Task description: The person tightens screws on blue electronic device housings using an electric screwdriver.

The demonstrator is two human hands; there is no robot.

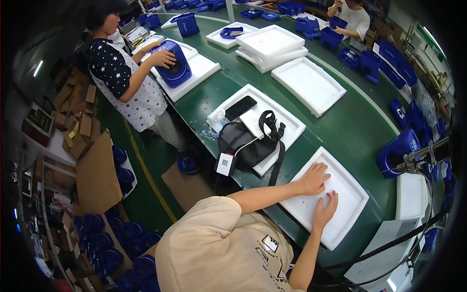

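Observation:
Both my hands are over a shallow white foam tray on the green workbench. My left hand rests palm down on the tray with its fingers spread. Closer to the tray's near edge, my right hand is held with its fingers apart and slightly bent. I see nothing in either hand. A few small dark specks lie on the tray beside my hands. Beyond my left arm, a black bag with straps sits partly on another foam tray, together with a black phone and a white flat device.
Stacked foam trays and a single tray lie farther along the bench. At the left a co-worker holds a blue plastic housing. Another blue housing stands at the right, near a metal bracket and black cables. Cardboard boxes crowd the floor.

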